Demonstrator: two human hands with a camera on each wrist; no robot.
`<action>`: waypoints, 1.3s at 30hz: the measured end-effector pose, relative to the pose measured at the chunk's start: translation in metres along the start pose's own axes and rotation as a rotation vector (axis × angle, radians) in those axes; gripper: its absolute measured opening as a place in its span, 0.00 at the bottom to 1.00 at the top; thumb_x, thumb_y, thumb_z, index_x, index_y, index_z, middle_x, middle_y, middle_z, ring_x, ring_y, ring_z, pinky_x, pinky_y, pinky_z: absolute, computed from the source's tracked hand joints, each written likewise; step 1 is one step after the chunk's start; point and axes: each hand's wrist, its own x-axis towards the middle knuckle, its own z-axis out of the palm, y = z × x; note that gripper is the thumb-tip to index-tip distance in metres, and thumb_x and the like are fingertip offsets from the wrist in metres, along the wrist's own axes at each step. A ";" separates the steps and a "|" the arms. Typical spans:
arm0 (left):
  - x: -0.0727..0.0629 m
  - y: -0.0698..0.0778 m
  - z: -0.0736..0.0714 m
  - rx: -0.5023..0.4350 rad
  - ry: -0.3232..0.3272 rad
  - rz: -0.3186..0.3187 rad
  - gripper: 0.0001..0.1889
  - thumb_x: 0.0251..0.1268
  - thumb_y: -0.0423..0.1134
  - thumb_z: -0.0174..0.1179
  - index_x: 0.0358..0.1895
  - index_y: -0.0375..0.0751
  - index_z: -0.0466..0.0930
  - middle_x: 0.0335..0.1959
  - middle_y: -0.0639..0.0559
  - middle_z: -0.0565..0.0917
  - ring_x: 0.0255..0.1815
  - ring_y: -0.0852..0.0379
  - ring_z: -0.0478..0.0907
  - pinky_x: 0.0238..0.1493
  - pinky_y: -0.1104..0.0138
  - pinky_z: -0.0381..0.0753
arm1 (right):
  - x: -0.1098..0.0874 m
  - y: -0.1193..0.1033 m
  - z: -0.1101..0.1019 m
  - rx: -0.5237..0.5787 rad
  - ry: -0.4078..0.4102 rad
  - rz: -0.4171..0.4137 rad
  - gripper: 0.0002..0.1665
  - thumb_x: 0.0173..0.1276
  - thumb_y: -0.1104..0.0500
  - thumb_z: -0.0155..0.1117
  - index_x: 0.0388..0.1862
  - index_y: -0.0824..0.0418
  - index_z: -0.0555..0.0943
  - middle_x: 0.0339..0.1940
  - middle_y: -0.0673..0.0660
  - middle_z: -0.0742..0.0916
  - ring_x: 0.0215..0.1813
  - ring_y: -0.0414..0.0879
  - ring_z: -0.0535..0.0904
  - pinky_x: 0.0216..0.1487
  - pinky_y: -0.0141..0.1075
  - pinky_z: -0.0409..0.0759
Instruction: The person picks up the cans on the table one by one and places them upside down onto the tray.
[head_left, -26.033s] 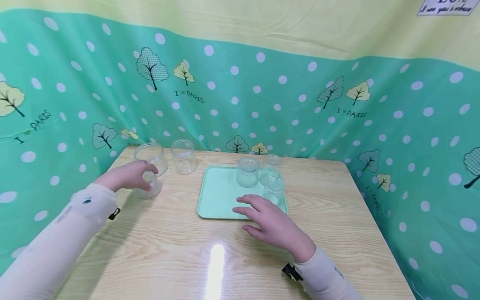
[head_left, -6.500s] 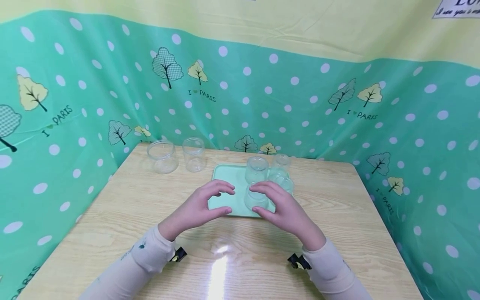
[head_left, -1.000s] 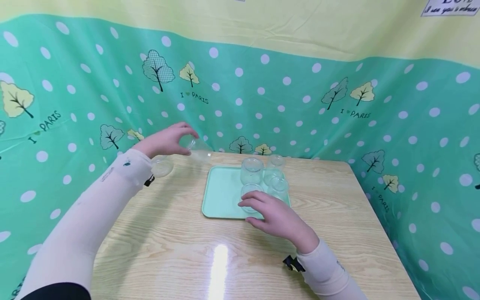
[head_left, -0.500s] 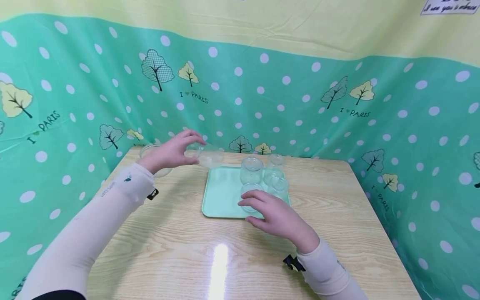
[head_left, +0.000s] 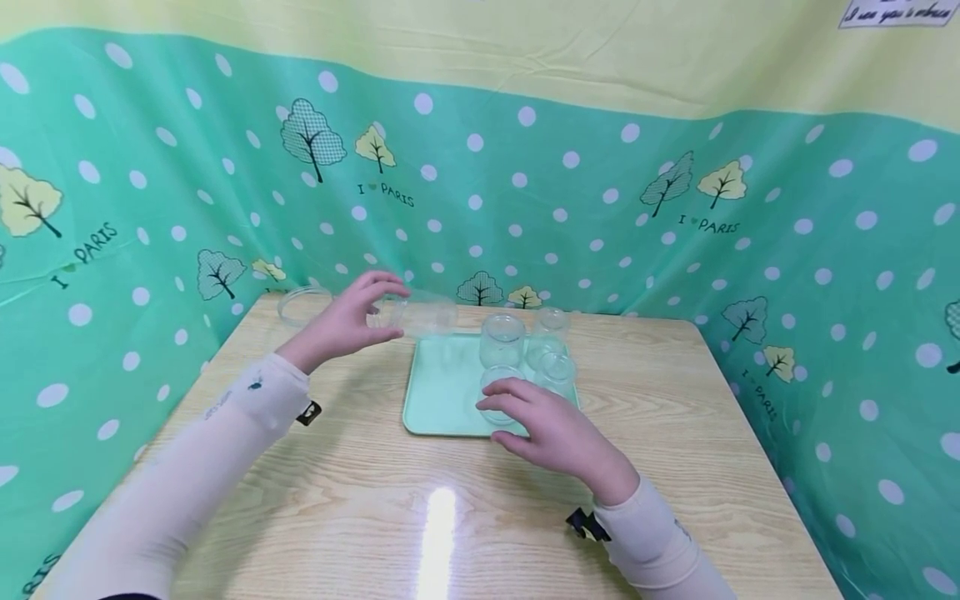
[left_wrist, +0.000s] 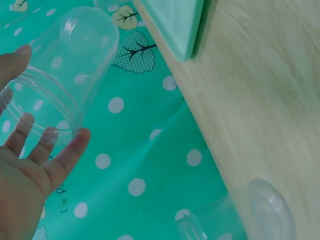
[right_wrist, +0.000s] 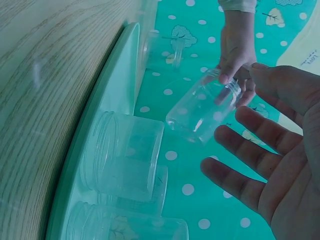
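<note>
My left hand (head_left: 348, 321) grips a clear plastic jar (head_left: 433, 317) by its threaded rim, fingers and thumb spread round the mouth. The jar lies sideways in the air over the far left of the light green tray (head_left: 438, 396), its base to the right. In the left wrist view the fingertips press on the rim of this jar (left_wrist: 80, 55). My right hand (head_left: 547, 437), fingers loosely bent, holds nothing and is close over the near jar (head_left: 491, 383) on the tray, partly hiding it. Behind stand a wider jar (head_left: 502, 346) and narrower jars (head_left: 557, 371).
Another wide clear jar (head_left: 303, 307) stands at the table's back left corner, partly behind the left hand. The wooden table (head_left: 337, 500) reaches a green dotted cloth (head_left: 525, 200) at the back and sides. The tray's jars crowd its right half.
Earlier my left hand set a jar on the tray; since then it has lifted the back left jar, tipped it sideways and carried it rightward and down to the tray. The right hand stays put.
</note>
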 end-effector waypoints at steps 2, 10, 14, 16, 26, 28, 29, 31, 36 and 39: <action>-0.002 0.000 0.001 -0.022 0.029 0.013 0.32 0.59 0.42 0.76 0.67 0.52 0.76 0.72 0.54 0.67 0.70 0.50 0.68 0.60 0.48 0.81 | 0.000 0.000 0.000 0.002 -0.002 0.004 0.24 0.68 0.54 0.74 0.62 0.51 0.80 0.64 0.48 0.80 0.65 0.43 0.79 0.62 0.38 0.82; -0.006 0.013 0.003 -0.100 0.145 0.088 0.32 0.57 0.41 0.78 0.66 0.50 0.77 0.70 0.56 0.68 0.68 0.50 0.71 0.59 0.52 0.83 | -0.001 0.001 -0.001 0.005 0.041 0.003 0.26 0.67 0.56 0.75 0.63 0.52 0.80 0.64 0.48 0.80 0.66 0.44 0.79 0.63 0.38 0.82; -0.009 0.024 0.006 -0.131 0.178 0.111 0.32 0.55 0.38 0.79 0.65 0.46 0.77 0.70 0.57 0.69 0.67 0.53 0.72 0.59 0.54 0.84 | -0.001 0.002 -0.002 0.001 0.060 0.006 0.26 0.67 0.56 0.75 0.63 0.51 0.80 0.65 0.48 0.81 0.66 0.43 0.78 0.64 0.38 0.81; -0.010 0.028 0.008 -0.148 0.186 0.123 0.33 0.54 0.36 0.79 0.65 0.45 0.77 0.70 0.56 0.69 0.66 0.53 0.72 0.59 0.54 0.84 | -0.001 0.002 -0.001 -0.003 0.061 0.008 0.26 0.67 0.55 0.75 0.63 0.51 0.80 0.65 0.48 0.80 0.67 0.43 0.78 0.64 0.38 0.81; -0.016 0.044 0.017 -0.212 0.227 0.136 0.33 0.50 0.26 0.78 0.63 0.41 0.77 0.71 0.48 0.69 0.67 0.52 0.71 0.58 0.52 0.84 | -0.002 0.002 -0.003 0.001 0.061 0.031 0.26 0.69 0.54 0.73 0.64 0.51 0.79 0.67 0.49 0.79 0.69 0.45 0.76 0.66 0.40 0.80; -0.019 0.049 0.019 -0.233 0.237 0.140 0.33 0.50 0.23 0.77 0.62 0.37 0.77 0.71 0.45 0.69 0.67 0.52 0.71 0.58 0.52 0.84 | -0.002 0.002 -0.005 0.003 0.067 0.037 0.26 0.69 0.54 0.73 0.64 0.50 0.79 0.67 0.49 0.79 0.69 0.45 0.77 0.65 0.40 0.81; -0.020 0.052 0.019 -0.242 0.240 0.143 0.32 0.50 0.22 0.76 0.62 0.36 0.77 0.70 0.45 0.69 0.67 0.53 0.71 0.58 0.53 0.84 | -0.002 0.002 -0.005 0.003 0.072 0.039 0.26 0.68 0.54 0.73 0.64 0.50 0.79 0.67 0.50 0.80 0.68 0.45 0.77 0.65 0.40 0.81; -0.023 0.058 0.020 -0.266 0.245 0.150 0.31 0.50 0.21 0.75 0.61 0.34 0.77 0.70 0.44 0.70 0.67 0.56 0.70 0.58 0.56 0.84 | -0.002 0.001 -0.006 0.004 0.084 0.042 0.27 0.68 0.55 0.74 0.64 0.50 0.79 0.66 0.51 0.80 0.68 0.46 0.77 0.65 0.40 0.81; -0.028 0.063 0.023 -0.319 0.249 0.171 0.31 0.50 0.20 0.75 0.61 0.33 0.76 0.69 0.39 0.69 0.66 0.63 0.70 0.57 0.63 0.84 | -0.002 0.002 -0.007 0.004 0.106 0.043 0.27 0.66 0.55 0.75 0.63 0.51 0.80 0.66 0.53 0.80 0.69 0.47 0.76 0.64 0.42 0.81; -0.029 0.057 0.028 -0.343 0.253 0.176 0.33 0.49 0.19 0.75 0.61 0.34 0.76 0.70 0.38 0.68 0.66 0.61 0.70 0.57 0.65 0.84 | -0.002 0.003 -0.007 0.002 0.110 0.038 0.27 0.66 0.55 0.75 0.63 0.51 0.80 0.66 0.54 0.80 0.69 0.47 0.76 0.64 0.42 0.82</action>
